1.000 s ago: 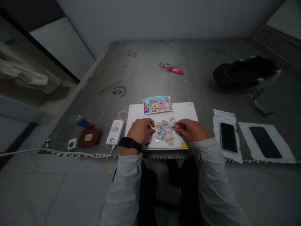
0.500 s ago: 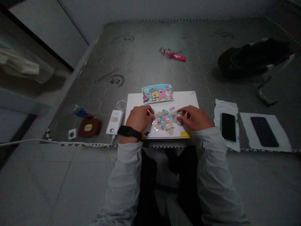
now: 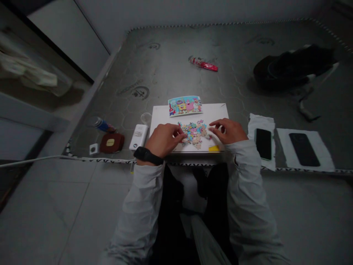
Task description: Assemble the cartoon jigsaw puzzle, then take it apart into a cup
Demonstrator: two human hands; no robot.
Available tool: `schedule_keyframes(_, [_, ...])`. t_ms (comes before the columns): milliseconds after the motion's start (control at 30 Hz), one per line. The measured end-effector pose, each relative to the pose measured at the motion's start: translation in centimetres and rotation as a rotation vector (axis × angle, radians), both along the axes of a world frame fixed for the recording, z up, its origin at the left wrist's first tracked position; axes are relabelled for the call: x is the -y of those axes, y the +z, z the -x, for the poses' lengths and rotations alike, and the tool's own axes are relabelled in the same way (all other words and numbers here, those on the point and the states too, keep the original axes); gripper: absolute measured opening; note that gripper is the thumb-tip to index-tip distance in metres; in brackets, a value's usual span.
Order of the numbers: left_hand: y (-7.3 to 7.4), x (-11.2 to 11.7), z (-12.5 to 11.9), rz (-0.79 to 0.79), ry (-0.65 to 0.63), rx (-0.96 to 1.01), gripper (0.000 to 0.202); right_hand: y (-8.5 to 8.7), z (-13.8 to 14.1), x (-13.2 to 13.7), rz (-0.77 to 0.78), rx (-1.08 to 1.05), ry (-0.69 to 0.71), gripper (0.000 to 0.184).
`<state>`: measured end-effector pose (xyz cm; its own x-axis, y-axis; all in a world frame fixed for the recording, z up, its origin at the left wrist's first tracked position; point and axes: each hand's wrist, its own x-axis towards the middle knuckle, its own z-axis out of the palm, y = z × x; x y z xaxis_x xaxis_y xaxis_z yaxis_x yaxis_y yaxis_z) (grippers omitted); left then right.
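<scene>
A loose heap of small colourful jigsaw puzzle pieces [image 3: 195,133] lies on a white box [image 3: 160,117]. My left hand [image 3: 167,138], with a dark band on the wrist, reaches over the heap's left edge; its thumb and fingers are a little apart at the pieces, and no held piece shows. On the right edge, my right hand [image 3: 229,130] hovers with thumb and index finger apart and nothing visible between them. Behind the heap, a cartoon picture card [image 3: 185,106] leans at the back of the box.
Left of the box lie a white power bank [image 3: 139,137], a brown case [image 3: 111,142] and a small white cube [image 3: 94,149]. To the right, two phones [image 3: 263,144] [image 3: 304,149] rest on paper. Farther back are a red packet [image 3: 204,64] and a black cap-like item [image 3: 275,71].
My left hand has moved slightly right, further over the puzzle pieces. My right hand's fingers have drawn off the heap's right edge. The whole view has shifted a little.
</scene>
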<state>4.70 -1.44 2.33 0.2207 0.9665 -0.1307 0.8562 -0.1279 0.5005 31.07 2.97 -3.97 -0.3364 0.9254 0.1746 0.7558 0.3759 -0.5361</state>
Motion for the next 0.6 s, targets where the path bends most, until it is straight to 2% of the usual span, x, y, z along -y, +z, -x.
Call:
schedule_keyframes(100, [-0.1, 3.7, -0.7, 0.156, -0.146, -0.015, 0.027, 0.1, -1.6, 1.7, -0.077, -0.042, -0.080, 0.020])
schedule_keyframes(200, [-2.7, 7.8, -2.8, 0.381, -0.205, -0.122, 0.021, -0.7, -2.6, 4.1, -0.182, -0.085, -0.243, 0.024])
schedule_keyframes(300, [-7.4, 11.0, -6.2, 0.544, -0.091, -0.319, 0.017, -2.5, -2.5, 6.1, -0.232, -0.092, -0.377, 0.026])
schedule_keyframes(433, [-14.5, 12.9, -10.9, 0.680, -0.051, -0.310, 0.022, -5.0, -1.4, 7.1, -0.242, -0.073, -0.398, 0.026])
schedule_keyframes(500, [-18.0, 13.4, -12.0, 0.760, -0.004, -0.301, 0.030, -5.7, -0.8, 7.1, -0.262, -0.047, -0.413, 0.025])
schedule_keyframes(600, [-22.8, 14.4, -11.7, 0.873, 0.104, -0.281, 0.036, -6.2, -0.3, 7.0, -0.307, 0.000, -0.445, 0.023])
